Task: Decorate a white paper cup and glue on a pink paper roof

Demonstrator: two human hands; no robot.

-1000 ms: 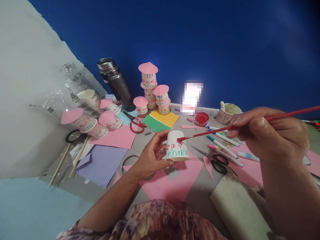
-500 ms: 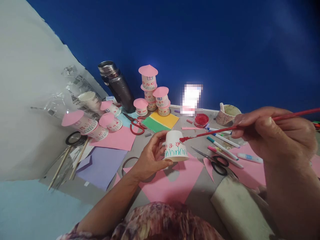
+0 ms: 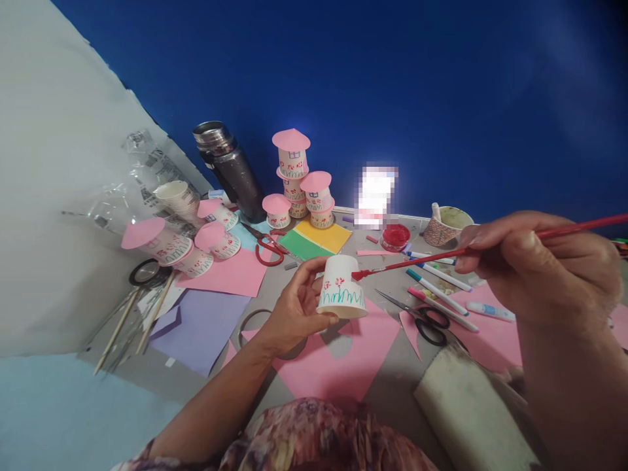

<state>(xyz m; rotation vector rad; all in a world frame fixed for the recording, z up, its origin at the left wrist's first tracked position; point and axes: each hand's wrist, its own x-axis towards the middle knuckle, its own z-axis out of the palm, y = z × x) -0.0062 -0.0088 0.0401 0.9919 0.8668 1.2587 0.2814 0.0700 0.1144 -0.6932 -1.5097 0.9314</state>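
My left hand (image 3: pixel 293 307) holds a white paper cup (image 3: pixel 342 288) upside down, with fingers around its left side and thumb by the rim. Green zigzag grass and small red flowers are painted on the cup. My right hand (image 3: pixel 544 261) is closed on a thin red paintbrush (image 3: pixel 422 260). The brush's red tip is at the cup's right side; whether it touches is hard to tell. A small pot of red paint (image 3: pixel 395 237) stands behind the brush.
Cup towers (image 3: pixel 292 157) with pink cone roofs stand at the back beside a dark flask (image 3: pixel 230 170). Black scissors (image 3: pixel 417 314), markers (image 3: pixel 436 291) and pink paper (image 3: pixel 338 366) lie around my hands. Red-handled scissors (image 3: pixel 267 252) and purple paper (image 3: pixel 201 327) are to the left.
The cup has turned in my left hand, so its painted flowers have shifted. The paintbrush and my right hand have barely moved.
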